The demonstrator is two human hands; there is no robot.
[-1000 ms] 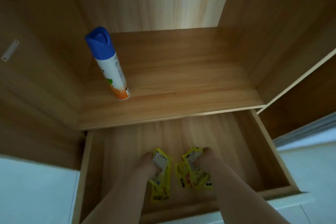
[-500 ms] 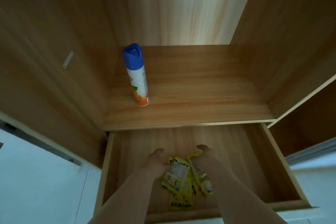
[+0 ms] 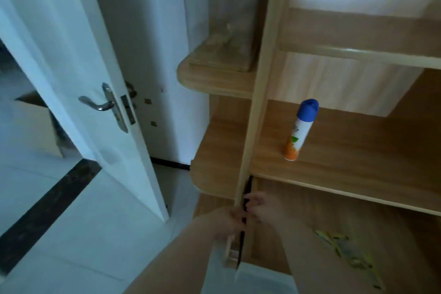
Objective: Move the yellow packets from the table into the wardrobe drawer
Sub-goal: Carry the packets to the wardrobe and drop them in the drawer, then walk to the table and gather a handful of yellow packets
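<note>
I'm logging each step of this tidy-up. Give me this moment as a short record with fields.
packets: yellow packets lying loose in the open wardrobe drawer
left hand: at the drawer's left front corner, holds no packet
right hand: beside it at the same corner, holds no packet
shelf above drawer: spray can with blue cap, upright
room door: open, left of the wardrobe

We see dim, bluish light, brightest at the upper right; motion blur smears both hands, and wide-angle distortion bends the edges.
</note>
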